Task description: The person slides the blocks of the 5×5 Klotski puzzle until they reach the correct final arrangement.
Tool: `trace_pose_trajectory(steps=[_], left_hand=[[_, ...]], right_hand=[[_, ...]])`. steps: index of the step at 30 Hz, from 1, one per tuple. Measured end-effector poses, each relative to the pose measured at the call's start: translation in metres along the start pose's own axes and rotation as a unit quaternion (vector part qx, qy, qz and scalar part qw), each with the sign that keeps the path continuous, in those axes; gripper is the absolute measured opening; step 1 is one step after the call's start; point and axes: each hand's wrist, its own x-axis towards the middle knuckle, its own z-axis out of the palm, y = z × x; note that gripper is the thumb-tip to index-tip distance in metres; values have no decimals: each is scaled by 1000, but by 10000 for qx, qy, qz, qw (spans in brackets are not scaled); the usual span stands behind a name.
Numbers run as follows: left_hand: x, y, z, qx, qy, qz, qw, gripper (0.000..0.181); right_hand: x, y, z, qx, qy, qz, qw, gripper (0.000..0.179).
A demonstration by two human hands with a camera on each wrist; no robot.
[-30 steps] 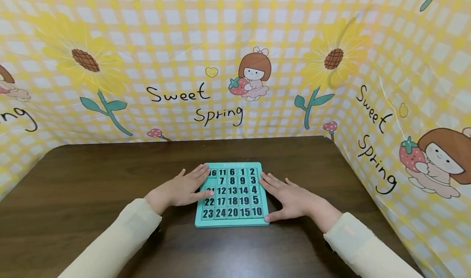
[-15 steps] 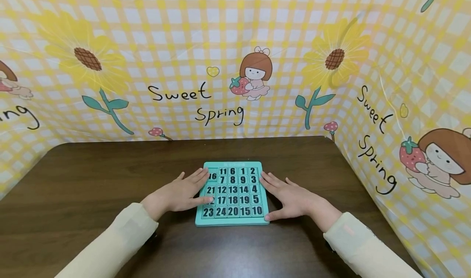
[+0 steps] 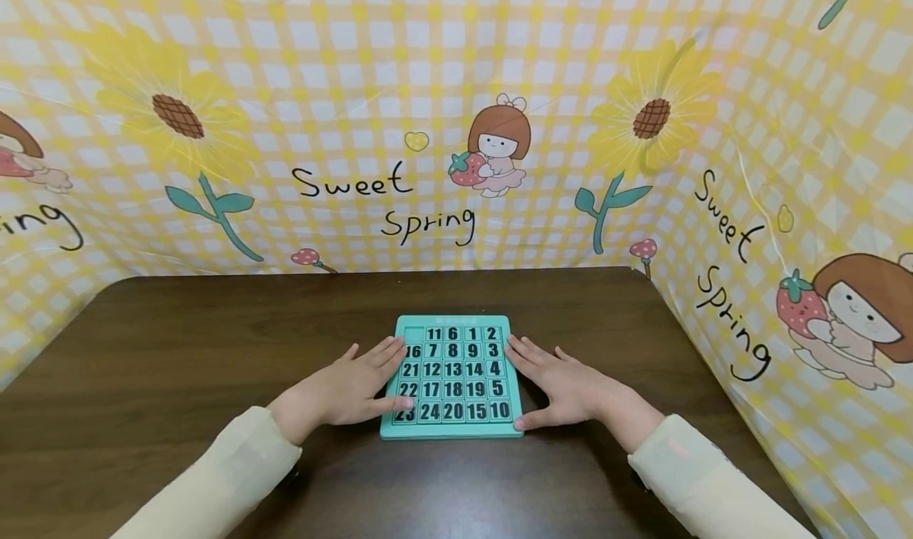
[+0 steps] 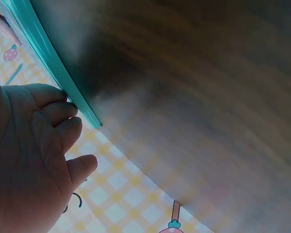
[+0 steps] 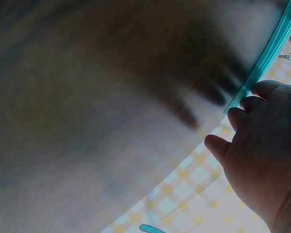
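Observation:
A turquoise number slide puzzle [image 3: 456, 430] lies flat on the table in the head view, its blank slot [image 3: 414, 334] at the top left. Just below that slot sits the 16 tile [image 3: 415, 352], partly covered by fingertips. My left hand [image 3: 342, 387] rests at the puzzle's left side with fingers extended, its thumb across the 23 tile [image 3: 405, 416]. Along the opposite side, my right hand [image 3: 571, 388] has straight fingertips at the edge and its thumb at the near right corner. Both wrist views show the puzzle's side edge [image 4: 53, 63] beside the fingers.
The dark wooden table [image 3: 178, 349] extends around the puzzle. Behind it and along the right hangs a yellow checked cloth [image 3: 342, 87] printed with flowers and lettering. Pale sleeves [image 3: 214, 475] cover both forearms.
The 16 tile has slid toward me from the top left corner into the second row, leaving the corner blank. My left hand has shifted nearer, thumb now lower. The right hand stays put.

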Motion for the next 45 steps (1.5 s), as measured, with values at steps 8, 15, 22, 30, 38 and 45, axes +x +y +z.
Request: trace_pose_trajectory(steps=[8,15,22,30,38,45], left_hand=[[18,2,-5,-54,-66,49,10000,93],[36,6,-12,52,-91,116,9999,93],[43,6,-12,154,-202,81,9996,92],[42,3,-12,76,-193,-17,9998,91],[33,-5,-12,14,-143,-76,9999,93],[28,-11,-10,65,-88,-157,9998,94]], right_hand=[[-2,0,0,43,-21,8,10000,109],[-2,1,-1,11,10,-18,10000,109],[0,0,-1,11,-1,-58,10000,109],[-2,1,-1,35,-8,-10,10000,108],[-2,0,-3,9,-15,-20,10000,108],[-2,0,-1,10,-9,11,10000,109]])
